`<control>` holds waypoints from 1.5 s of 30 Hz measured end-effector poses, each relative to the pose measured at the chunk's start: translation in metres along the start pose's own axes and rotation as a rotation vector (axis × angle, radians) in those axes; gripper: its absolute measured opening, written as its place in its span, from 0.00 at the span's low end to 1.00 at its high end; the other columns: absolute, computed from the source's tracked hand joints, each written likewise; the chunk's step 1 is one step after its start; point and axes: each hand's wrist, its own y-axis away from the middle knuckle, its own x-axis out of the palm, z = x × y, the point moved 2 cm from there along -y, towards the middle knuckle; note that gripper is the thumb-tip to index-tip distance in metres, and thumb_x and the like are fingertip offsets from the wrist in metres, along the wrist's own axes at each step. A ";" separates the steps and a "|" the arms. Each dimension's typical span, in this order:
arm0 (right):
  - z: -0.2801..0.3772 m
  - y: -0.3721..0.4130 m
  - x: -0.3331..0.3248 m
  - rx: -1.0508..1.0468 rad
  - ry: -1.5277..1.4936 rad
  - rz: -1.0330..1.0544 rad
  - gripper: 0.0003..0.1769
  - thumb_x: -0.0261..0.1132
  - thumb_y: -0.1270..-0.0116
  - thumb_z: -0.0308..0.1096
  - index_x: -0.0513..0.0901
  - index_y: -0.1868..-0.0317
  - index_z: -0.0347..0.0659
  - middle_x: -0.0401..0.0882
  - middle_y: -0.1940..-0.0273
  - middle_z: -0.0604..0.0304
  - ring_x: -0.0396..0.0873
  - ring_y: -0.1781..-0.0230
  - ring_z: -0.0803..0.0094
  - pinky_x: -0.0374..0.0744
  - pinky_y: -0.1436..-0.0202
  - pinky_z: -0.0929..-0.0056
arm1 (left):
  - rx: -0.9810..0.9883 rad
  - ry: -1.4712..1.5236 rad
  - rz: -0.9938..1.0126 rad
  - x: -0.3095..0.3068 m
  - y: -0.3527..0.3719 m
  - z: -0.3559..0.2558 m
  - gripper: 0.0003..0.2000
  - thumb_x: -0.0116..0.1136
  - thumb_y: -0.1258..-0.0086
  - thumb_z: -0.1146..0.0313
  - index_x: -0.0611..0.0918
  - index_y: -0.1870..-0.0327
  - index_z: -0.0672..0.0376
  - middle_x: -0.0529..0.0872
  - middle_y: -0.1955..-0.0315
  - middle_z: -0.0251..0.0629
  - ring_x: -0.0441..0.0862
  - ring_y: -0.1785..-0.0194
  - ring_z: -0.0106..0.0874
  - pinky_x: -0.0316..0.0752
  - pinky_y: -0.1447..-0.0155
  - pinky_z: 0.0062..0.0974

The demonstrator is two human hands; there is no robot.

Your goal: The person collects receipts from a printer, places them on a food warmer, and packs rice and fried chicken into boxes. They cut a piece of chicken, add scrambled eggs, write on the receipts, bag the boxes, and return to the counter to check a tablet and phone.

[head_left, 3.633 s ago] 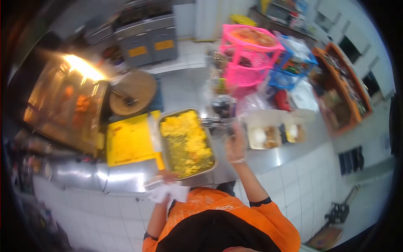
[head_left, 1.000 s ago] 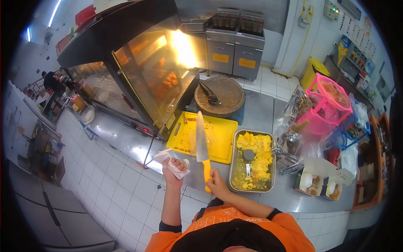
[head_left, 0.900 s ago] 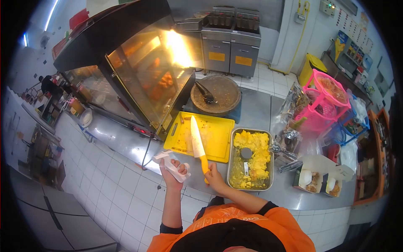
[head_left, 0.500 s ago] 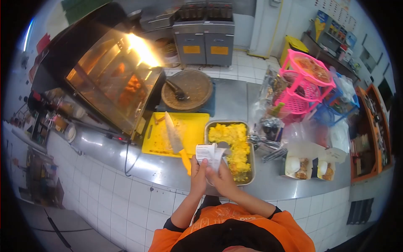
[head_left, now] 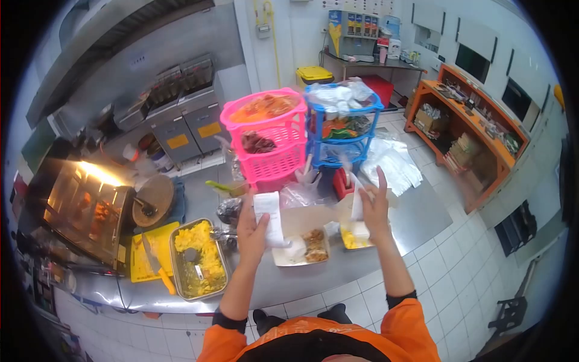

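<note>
In my left hand [head_left: 250, 232] is a printed paper receipt [head_left: 269, 216], pinched by the thumb and fingers. My right hand [head_left: 377, 211] grips a second white paper slip [head_left: 357, 198], with its index finger pointing up. Between and below the hands stands an open food box [head_left: 278, 258] holding white rice [head_left: 295, 248] and browned pieces of food [head_left: 315, 244]. Another open box [head_left: 348, 246] sits beside my right hand, partly covered by it, with rice and something yellow inside.
Left on the steel counter [head_left: 325, 279] are a metal tray [head_left: 224, 283] of yellow food, a knife [head_left: 152, 259] on a yellow cutting board [head_left: 140, 279] and a lit warmer [head_left: 84, 211]. Pink [head_left: 274, 166] and blue racks [head_left: 344, 154] stand behind the boxes, near plastic bags [head_left: 392, 163].
My hands have moved right from beside the tray to the boxes and spread apart. The papers, formerly held together, are now one in each hand. The view has turned right.
</note>
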 end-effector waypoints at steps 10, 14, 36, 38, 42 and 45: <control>-0.099 -0.041 -0.071 -0.049 0.323 0.009 0.34 0.55 0.34 0.24 0.59 0.28 0.48 0.65 0.34 0.42 0.69 0.36 0.53 0.67 0.36 0.66 | 0.042 -0.039 0.311 0.108 0.004 -0.009 0.43 0.55 0.40 0.90 0.45 0.25 0.60 0.56 0.29 0.39 0.63 0.32 0.28 0.65 0.37 0.22; -0.107 -0.041 -0.073 -0.056 0.233 0.169 0.30 0.54 0.34 0.23 0.65 0.31 0.47 0.69 0.37 0.44 0.71 0.38 0.58 0.68 0.38 0.69 | -0.005 0.002 0.380 0.109 0.005 -0.021 0.47 0.55 0.40 0.91 0.39 0.25 0.56 0.51 0.27 0.39 0.61 0.32 0.27 0.67 0.38 0.20; 0.072 -0.267 0.174 -0.590 1.154 0.555 0.25 0.62 0.41 0.46 0.77 0.43 0.51 0.83 0.57 0.53 0.81 0.55 0.57 0.78 0.50 0.59 | -0.013 0.056 0.156 0.019 -0.023 0.010 0.48 0.56 0.43 0.91 0.39 0.25 0.60 0.49 0.27 0.44 0.53 0.27 0.33 0.61 0.33 0.25; 0.054 -0.299 0.212 -0.609 1.284 0.544 0.26 0.63 0.42 0.48 0.77 0.43 0.51 0.83 0.54 0.55 0.81 0.53 0.60 0.78 0.49 0.61 | -0.030 0.049 0.141 0.014 -0.019 0.011 0.48 0.56 0.43 0.91 0.39 0.25 0.59 0.49 0.27 0.44 0.54 0.28 0.33 0.61 0.33 0.25; 0.038 -0.321 0.242 -0.656 1.385 0.723 0.15 0.58 0.39 0.42 0.82 0.55 0.46 0.83 0.59 0.50 0.81 0.55 0.54 0.79 0.55 0.56 | -0.097 0.027 0.113 0.001 -0.013 0.007 0.49 0.55 0.42 0.91 0.36 0.25 0.57 0.49 0.27 0.44 0.59 0.30 0.32 0.67 0.38 0.22; 0.019 -0.335 0.235 -0.720 1.214 0.649 0.15 0.58 0.38 0.41 0.83 0.57 0.45 0.83 0.58 0.51 0.82 0.56 0.54 0.79 0.53 0.56 | -0.140 0.103 0.094 -0.005 -0.009 0.007 0.49 0.54 0.41 0.90 0.35 0.25 0.55 0.49 0.27 0.43 0.62 0.32 0.30 0.74 0.48 0.17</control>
